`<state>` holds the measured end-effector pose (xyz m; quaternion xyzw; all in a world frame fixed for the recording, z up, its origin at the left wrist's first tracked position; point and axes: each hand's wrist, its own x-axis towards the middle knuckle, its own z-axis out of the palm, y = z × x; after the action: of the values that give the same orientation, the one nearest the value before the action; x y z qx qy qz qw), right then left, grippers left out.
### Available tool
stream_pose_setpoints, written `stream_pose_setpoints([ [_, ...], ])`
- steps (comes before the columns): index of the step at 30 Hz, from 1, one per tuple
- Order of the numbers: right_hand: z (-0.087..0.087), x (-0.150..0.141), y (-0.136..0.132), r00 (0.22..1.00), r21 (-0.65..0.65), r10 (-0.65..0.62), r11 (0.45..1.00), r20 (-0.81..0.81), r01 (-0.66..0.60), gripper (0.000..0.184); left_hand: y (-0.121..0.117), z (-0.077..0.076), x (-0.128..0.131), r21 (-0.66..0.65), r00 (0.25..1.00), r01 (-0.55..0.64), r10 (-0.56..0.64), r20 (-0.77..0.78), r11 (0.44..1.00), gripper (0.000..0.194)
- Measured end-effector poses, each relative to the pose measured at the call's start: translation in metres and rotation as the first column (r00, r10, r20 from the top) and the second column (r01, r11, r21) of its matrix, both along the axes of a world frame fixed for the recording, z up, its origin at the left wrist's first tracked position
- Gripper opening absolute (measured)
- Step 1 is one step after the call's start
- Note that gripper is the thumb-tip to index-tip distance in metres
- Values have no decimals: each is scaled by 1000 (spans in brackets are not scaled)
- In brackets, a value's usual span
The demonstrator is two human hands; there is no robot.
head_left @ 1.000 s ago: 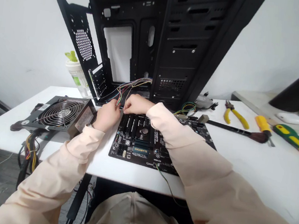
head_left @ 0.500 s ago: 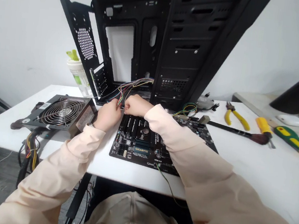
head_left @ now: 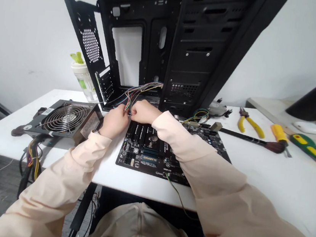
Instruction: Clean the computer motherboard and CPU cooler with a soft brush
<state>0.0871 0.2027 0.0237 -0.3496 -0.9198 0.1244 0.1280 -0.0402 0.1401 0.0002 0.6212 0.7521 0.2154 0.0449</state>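
Note:
Thin coloured wires (head_left: 141, 88) run out of the black computer case (head_left: 190, 68) down to my hands. My left hand (head_left: 115, 121) is closed, its fingertips pinching several of these wires. Close beside it, my right hand (head_left: 144, 111) is closed too, its fingertips at the same bunch; what exactly they grip is hidden. Just below both hands lies a black motherboard (head_left: 149, 158), flat on the white table (head_left: 121, 179), partly covered by my right sleeve. One green-yellow wire (head_left: 177, 193) hangs from its near edge.
A power supply (head_left: 65, 118) with cables hanging over the edge sits left. Behind it stands a bottle (head_left: 83, 80). Right of the motherboard lie a brush (head_left: 253, 141), pliers (head_left: 251, 124), a yellow-handled tool (head_left: 279, 134) and a green-yellow screwdriver (head_left: 310, 148). A cooler fan (head_left: 218, 108) sits beside the case.
Both hands stay in almost the same place at the wires, with only a slight shift of the fingers. The case, motherboard and tools have not moved.

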Motion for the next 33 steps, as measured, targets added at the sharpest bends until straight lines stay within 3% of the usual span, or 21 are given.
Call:
stream_pose_setpoints([
  [16, -2, 0, 0, 998, -18, -45, 999, 36, 45, 17, 0, 1, 2, -24, 1000, -8, 7, -18, 1000, 30],
  [33, -6, -3, 0, 996, -56, -93, 994, 1, 93, 17, 1, 10, -6, 10, 978, 75, -75, 195, 997, 28],
])
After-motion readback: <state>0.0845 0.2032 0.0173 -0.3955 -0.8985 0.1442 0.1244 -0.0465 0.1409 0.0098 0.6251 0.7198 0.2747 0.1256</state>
